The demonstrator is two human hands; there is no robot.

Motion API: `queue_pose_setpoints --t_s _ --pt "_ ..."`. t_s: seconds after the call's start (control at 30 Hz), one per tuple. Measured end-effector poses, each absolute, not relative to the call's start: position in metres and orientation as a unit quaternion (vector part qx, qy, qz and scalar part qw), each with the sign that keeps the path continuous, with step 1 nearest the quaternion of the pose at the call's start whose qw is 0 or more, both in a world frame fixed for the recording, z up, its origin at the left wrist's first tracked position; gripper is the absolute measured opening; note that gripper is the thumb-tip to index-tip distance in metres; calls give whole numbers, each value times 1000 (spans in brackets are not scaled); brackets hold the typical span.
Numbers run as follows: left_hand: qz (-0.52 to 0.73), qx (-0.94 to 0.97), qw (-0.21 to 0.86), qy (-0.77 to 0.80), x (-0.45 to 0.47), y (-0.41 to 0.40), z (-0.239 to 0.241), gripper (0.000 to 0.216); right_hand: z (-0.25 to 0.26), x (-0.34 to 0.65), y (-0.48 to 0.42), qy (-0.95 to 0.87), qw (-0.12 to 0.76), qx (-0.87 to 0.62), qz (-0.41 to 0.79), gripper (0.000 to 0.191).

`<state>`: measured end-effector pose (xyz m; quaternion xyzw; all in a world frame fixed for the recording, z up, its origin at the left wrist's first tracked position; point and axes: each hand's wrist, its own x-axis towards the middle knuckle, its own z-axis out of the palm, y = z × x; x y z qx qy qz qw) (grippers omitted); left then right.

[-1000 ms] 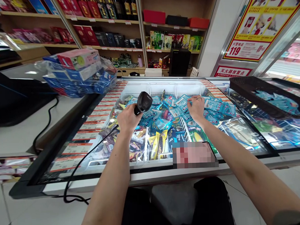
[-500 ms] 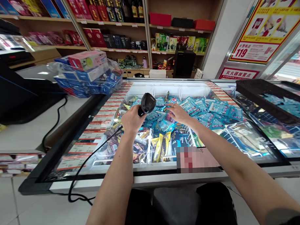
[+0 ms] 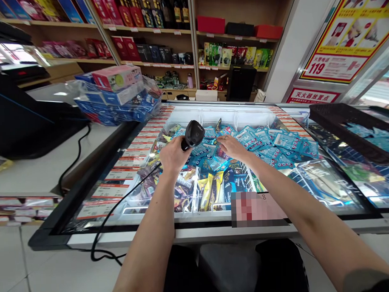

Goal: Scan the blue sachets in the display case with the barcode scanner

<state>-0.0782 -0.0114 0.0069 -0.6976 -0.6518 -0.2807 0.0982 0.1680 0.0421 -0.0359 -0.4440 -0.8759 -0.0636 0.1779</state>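
Observation:
My left hand (image 3: 172, 156) is closed round the grip of a black corded barcode scanner (image 3: 193, 134), its head pointed over the open chest freezer (image 3: 185, 233). My right hand (image 3: 232, 147) reaches into the freezer just right of the scanner head, fingers bent down onto the pile of blue ice-cream packets (image 3: 267, 144). Whether it grips a packet I cannot tell. Yellow and dark wrapped ice creams (image 3: 211, 186) lie in wire-divided bins nearer to me.
A bag of blue and pink boxes (image 3: 116, 95) sits at the freezer's left corner beside a black counter unit (image 3: 24, 126). The scanner cable (image 3: 102, 234) trails off the front edge. A black basket (image 3: 350, 123) rests on the right glass lid. Stocked shelves (image 3: 165, 32) stand behind.
My right hand moved left from the blue packets at the middle right to just beside the scanner head. The scanner hand stayed nearly still, and the view shifted slightly.

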Motion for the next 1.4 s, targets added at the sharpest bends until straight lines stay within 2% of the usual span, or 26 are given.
queue_pose_setpoints --t_s 0.13,0.4,0.8,1.0,1.17,1.4 --pt "-278 -699 88 -653 -78 -12 8 35 -37 174 40 -870 197 -448 -62 34" --pt "-269 -697 93 -659 -79 -12 7 33 -35 159 51 -882 129 -448 -73 40" --pt "-264 -705 90 -652 -77 -12 6 36 -39 189 34 -811 316 -492 14 21" --pt "-259 -712 97 -645 -76 -13 5 37 -35 191 41 -674 449 -585 48 25" --pt "-259 -717 111 -638 -77 -13 3 36 -36 195 53 -595 499 -623 95 19" --pt "-248 -741 96 -616 -77 -12 2 36 -39 198 55 -565 508 -638 130 48"
